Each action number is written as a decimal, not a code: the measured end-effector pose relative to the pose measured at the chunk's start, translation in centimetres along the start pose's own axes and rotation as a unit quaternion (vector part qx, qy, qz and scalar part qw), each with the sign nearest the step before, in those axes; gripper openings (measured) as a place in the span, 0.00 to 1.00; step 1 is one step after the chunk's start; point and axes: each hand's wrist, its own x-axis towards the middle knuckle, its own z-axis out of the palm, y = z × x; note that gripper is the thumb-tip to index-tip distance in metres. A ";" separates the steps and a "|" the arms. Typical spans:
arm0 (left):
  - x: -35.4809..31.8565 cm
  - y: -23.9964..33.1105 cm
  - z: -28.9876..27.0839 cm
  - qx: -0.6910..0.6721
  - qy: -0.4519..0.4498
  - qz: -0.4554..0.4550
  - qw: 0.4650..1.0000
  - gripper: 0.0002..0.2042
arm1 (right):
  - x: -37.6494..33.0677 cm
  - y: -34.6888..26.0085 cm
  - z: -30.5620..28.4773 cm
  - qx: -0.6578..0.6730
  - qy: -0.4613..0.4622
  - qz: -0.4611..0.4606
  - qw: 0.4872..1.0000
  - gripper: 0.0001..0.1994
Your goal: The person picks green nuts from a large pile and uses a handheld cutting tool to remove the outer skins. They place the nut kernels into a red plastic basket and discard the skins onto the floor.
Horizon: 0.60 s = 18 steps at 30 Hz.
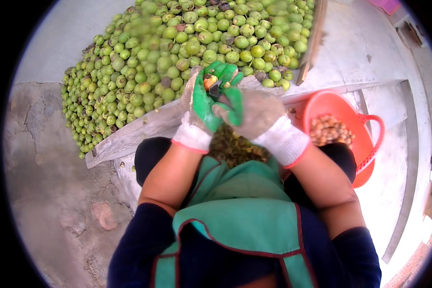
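Note:
Both my hands wear white gloves with green coated palms, stained brown, and they meet in front of a heap of round green fruit (192, 45). In the fingers of my left hand (201, 103) sits a small fruit (209, 81), its orange-brown inside showing. My right hand (254, 108) grips a small knife, its dark blade (216, 90) against or very near that fruit. The knife's handle is mostly hidden by the glove, and the right thumb is blurred. Below the hands, between my knees, lie brown and green husk pieces (237, 146).
A wooden plank (144, 129) edges the heap on my side; another board (313, 43) stands at its right. Right of my knee, a red-orange basket (317, 103) with a looped handle holds brown nuts (329, 130). Rough concrete floor (57, 192) lies left.

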 end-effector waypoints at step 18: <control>0.5 0.7 -0.4 0.044 -0.109 0.060 0.991 0.19 | -0.1 1.9 0.4 0.039 0.173 -0.135 0.975 0.21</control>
